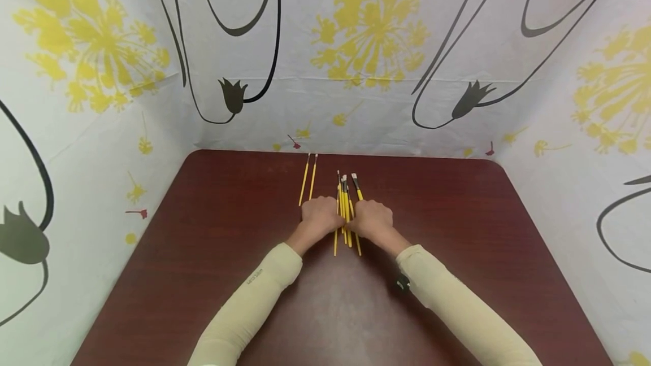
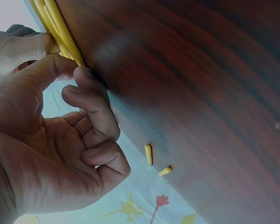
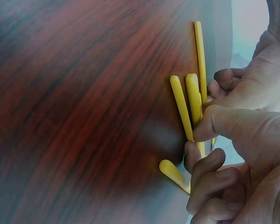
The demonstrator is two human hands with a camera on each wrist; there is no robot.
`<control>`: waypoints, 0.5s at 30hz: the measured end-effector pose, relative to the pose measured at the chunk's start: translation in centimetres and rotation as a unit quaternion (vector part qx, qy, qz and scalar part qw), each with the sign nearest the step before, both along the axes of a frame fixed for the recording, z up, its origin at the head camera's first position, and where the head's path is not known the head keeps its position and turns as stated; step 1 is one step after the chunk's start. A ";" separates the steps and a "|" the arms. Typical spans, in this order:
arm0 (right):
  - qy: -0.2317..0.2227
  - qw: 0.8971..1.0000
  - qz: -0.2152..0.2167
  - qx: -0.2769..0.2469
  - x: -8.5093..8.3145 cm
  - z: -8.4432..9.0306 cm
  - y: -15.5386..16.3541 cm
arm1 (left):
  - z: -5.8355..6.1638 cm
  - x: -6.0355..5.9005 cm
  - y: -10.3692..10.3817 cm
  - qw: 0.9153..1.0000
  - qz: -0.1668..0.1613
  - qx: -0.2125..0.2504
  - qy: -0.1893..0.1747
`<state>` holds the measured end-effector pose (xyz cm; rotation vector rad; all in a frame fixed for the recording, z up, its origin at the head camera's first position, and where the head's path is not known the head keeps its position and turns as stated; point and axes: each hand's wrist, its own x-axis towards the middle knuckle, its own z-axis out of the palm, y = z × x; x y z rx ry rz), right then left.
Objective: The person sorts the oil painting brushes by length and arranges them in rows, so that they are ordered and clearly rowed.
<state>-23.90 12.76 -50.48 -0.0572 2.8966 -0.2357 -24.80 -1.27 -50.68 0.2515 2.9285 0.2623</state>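
Note:
Several yellow-handled paintbrushes [image 1: 346,199] lie in a bunch on the table, bristles toward the far edge. My left hand [image 1: 321,214] is at the bunch's left side; its thumb and forefinger pinch a yellow handle [image 2: 73,46], other fingers curled. From the right, my right hand [image 1: 373,219] pinches a paintbrush handle [image 3: 181,100] between thumb and forefinger. The two thumbs nearly meet over the bunch. One slanted paintbrush [image 1: 359,192] runs partly beneath the right hand, its rounded handle end [image 3: 170,171] showing below the fingers.
Two thin paintbrushes [image 1: 304,177] lie side by side, apart from the bunch, near the far edge left of centre. The dark red-brown table [image 1: 437,196] has patterned white cloth [image 1: 285,61] behind it and on both sides.

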 end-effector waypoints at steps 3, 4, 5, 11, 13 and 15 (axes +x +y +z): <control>0.002 1.000 -0.003 -0.005 0.0 -0.1 0.1 | -0.1 0.0 -0.1 1.000 0.000 0.006 0.001; 0.001 1.000 -0.005 -0.007 0.0 -0.1 0.1 | -0.1 0.0 -0.2 1.000 0.000 0.009 0.001; -0.001 1.000 -0.008 -0.010 -0.1 -0.2 0.2 | -0.1 -0.1 -0.2 1.000 -0.001 0.012 0.000; -0.011 0.999 -0.024 -0.035 -0.2 -0.2 0.6 | -0.1 -0.3 -0.9 0.999 -0.001 0.036 -0.011; -0.012 0.999 -0.020 -0.043 -0.3 -0.2 0.8 | 0.0 -0.4 -1.4 0.999 0.003 0.047 -0.013; -0.014 0.998 -0.014 -0.054 -0.5 -0.1 1.0 | 0.3 -0.6 -1.8 0.998 0.010 0.057 -0.019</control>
